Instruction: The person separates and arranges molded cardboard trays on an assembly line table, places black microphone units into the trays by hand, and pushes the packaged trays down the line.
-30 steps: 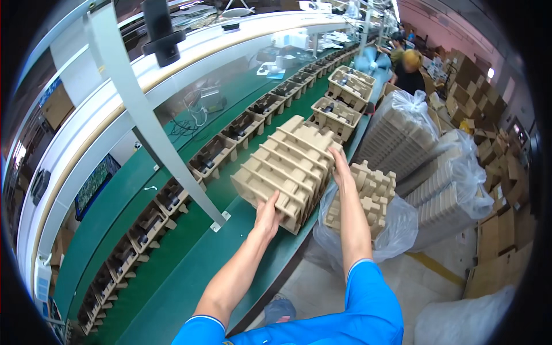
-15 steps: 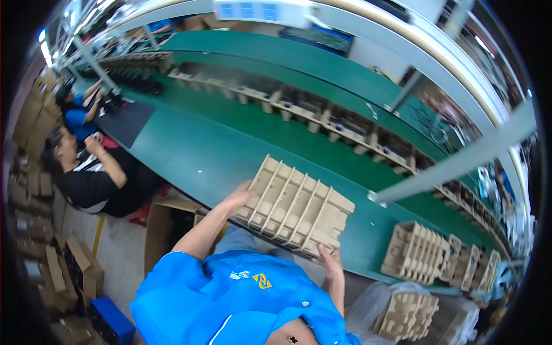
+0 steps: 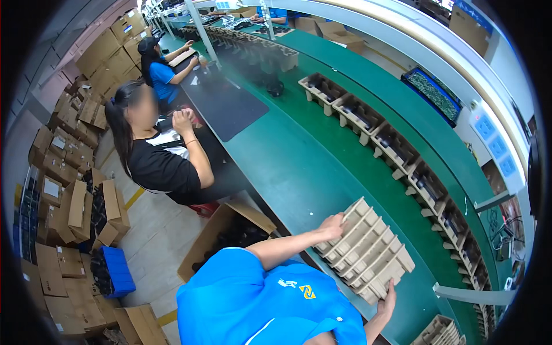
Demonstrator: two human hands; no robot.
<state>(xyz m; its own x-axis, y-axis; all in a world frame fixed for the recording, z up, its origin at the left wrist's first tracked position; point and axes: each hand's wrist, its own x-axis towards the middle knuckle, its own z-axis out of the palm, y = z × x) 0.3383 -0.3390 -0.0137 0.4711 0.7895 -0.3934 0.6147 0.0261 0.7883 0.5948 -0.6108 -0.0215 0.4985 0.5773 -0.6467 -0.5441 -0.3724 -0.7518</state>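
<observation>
Lower right, a ribbed tan pulp-tray stack (image 3: pixel 368 253) is clasped between half-curled left hand (image 3: pixel 332 227) and, apparently, right hand (image 3: pixel 388 302); through uneven pressure, trays could be dropped.

1. A tray stack (image 3: pixel 368 253) shifts along the bench — right of the metal post (image 3: pixel 474 296) a second ago, now left of it, near an open carton (image 3: pixel 250 215).
2. Co-workers in black (image 3: pixel 164 169) and blue (image 3: pixel 163 76) enter view — outside the earliest frame.
</observation>
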